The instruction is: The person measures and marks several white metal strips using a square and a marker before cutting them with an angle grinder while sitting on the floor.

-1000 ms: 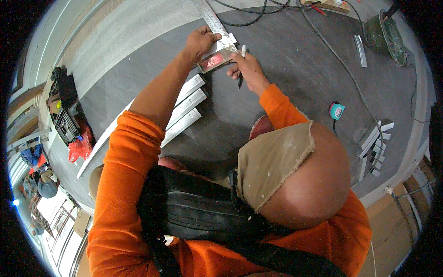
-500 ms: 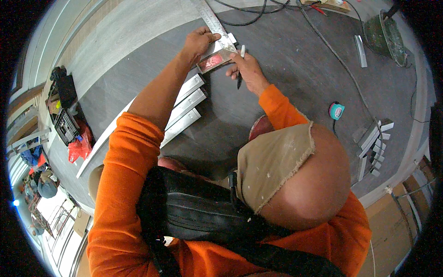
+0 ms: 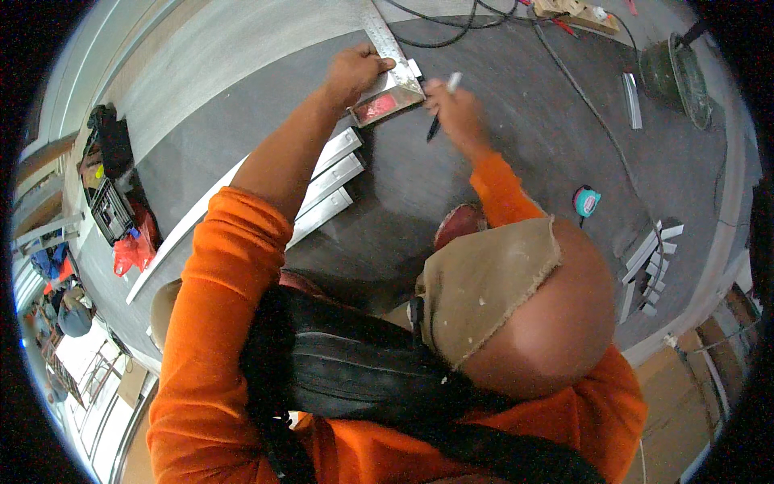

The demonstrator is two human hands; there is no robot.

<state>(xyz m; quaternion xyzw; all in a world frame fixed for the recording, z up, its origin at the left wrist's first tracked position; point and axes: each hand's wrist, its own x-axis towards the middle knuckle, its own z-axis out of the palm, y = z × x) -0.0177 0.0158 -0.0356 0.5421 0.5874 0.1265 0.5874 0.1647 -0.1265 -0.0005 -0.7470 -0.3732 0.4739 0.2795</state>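
My left hand (image 3: 358, 74) grips a steel try square (image 3: 379, 36), pressing it over a short pale metal piece lying on the dark floor. The square's stock (image 3: 369, 111) has a reddish-pink middle. My right hand (image 3: 453, 113), slightly blurred, is closed round a black marker with a white end (image 3: 454, 81), just right of the square and apart from it. Several silver metal bars (image 3: 329, 184) lie below the square, beside my left forearm.
A teal tape measure (image 3: 586, 202) and several short metal offcuts (image 3: 649, 266) lie to the right, near a bucket (image 3: 681, 81). Cables (image 3: 435, 42) loop at the top. A long white strip (image 3: 173, 242) and a red bag (image 3: 139, 250) are at left.
My right hand has moved away from the square, rightward and slightly up, with the marker. My left hand stays on the square. The whole view has shifted a little.
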